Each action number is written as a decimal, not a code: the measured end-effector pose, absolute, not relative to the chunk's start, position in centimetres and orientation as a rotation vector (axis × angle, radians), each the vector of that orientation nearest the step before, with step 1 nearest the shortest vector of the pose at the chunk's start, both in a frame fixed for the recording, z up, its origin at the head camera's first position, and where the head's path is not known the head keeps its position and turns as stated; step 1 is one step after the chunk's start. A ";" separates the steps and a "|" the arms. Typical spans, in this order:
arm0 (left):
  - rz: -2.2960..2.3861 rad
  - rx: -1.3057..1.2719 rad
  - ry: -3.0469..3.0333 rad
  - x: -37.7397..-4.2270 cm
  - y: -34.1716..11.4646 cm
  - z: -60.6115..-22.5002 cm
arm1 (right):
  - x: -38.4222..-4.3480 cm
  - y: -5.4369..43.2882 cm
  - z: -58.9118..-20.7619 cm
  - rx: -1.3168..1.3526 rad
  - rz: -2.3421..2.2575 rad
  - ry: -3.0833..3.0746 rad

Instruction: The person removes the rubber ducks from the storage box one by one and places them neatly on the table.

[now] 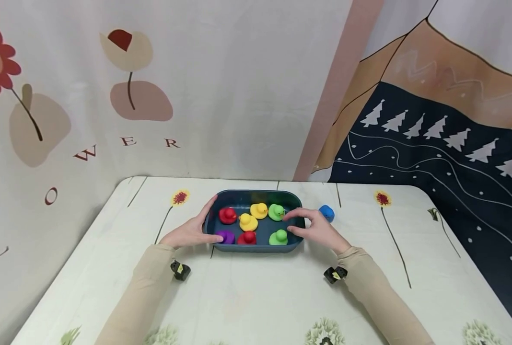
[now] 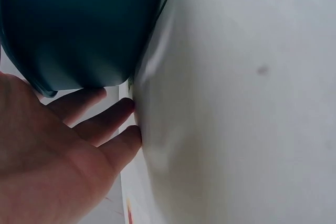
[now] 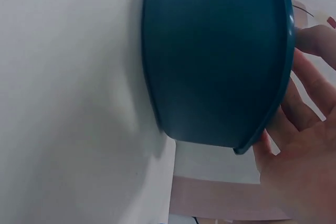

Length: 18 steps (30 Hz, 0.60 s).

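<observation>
white flower-printed table (image 1: pixel 247 292), dark blue tray (image 1: pixel 256 248) on top, blue toy (image 1: pixel 327 212) nearby

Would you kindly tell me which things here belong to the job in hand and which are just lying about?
Likely in the job:
tray, touched by the left hand
inside it, two red ducks
two yellow ducks
two green ducks
purple duck

Apparently just lying about:
blue duck, outside the tray near the right hand, though it could belong too

Tray (image 2: pixel 84 30) partly outside wrist views
</observation>
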<state>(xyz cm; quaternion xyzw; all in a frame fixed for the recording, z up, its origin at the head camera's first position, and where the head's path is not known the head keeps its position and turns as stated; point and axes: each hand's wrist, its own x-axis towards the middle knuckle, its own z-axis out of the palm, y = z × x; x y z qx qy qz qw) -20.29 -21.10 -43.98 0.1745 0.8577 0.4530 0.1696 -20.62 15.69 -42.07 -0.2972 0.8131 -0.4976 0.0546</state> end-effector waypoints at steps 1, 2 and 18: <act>1.292 0.498 2.432 -20.3 -21.1 -44.0 | -20.6 15.6 -42.1 -0.902 -1.491 2.469; 1.295 0.497 2.430 -20.3 -21.1 -44.0 | -20.6 15.5 -42.1 -0.909 -1.469 2.468; 1.297 0.482 2.422 -20.2 -21.0 -43.7 | -22.0 14.9 -42.9 -1.100 -1.204 2.457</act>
